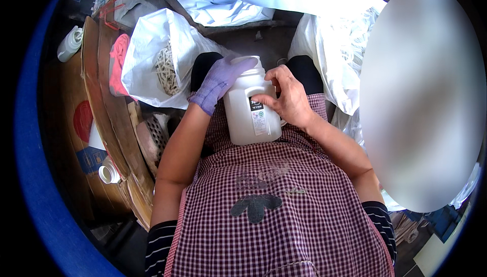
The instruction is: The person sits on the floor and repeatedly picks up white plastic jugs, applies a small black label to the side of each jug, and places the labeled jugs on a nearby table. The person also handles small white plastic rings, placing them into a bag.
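A translucent white plastic jar point(240, 117) with a wide threaded neck stands between my knees, against my checked apron. A small black-and-white label point(259, 122) is on its front. My left hand point(221, 80), in a purple knitted glove, is wrapped round the jar's neck from the left. Bare, my right hand point(290, 96) grips the jar's right shoulder with bent fingers. Its thumb lies on the dark upper part of the label. The inside of the jar and the fingertips behind it are hidden.
An open white sack point(147, 58) with pale strips inside stands at the left, beside a pink cloth point(119, 63). White sacks point(324, 63) fill the right. Cardboard point(94, 89) lines the left, with a small white bottle point(108, 171) near it. A large oval at right is blurred.
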{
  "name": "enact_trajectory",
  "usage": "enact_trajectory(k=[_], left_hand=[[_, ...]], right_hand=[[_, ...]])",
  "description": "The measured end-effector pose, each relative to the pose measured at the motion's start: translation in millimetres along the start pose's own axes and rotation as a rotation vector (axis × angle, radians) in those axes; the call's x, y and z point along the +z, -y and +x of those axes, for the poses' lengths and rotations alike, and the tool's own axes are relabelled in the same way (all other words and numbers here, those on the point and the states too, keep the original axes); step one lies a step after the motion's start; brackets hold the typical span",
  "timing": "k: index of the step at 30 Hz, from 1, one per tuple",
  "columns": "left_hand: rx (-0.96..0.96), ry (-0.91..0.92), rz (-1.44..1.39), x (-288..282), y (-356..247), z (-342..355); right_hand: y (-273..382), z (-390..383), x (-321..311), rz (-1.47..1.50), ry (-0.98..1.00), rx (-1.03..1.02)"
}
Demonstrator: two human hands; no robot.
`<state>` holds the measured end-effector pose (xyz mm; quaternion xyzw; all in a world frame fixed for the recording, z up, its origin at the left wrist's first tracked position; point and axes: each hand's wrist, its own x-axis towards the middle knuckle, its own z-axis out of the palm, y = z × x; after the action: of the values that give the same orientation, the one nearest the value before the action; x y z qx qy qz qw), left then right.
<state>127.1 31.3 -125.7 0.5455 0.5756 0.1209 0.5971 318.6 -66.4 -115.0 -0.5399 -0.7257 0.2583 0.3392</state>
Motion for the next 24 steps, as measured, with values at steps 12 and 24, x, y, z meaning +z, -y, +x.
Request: enact_trajectory(k=[12,24], left_hand=[[0.221,-0.088,-0.421,-9,13,16],[0.433,-0.191,-0.605,3,45,21]], right_hand=[[-18,-67,-109,-0.136,-0.281,0.18],[-108,-209,-256,-0.883,-0.112,1.307]])
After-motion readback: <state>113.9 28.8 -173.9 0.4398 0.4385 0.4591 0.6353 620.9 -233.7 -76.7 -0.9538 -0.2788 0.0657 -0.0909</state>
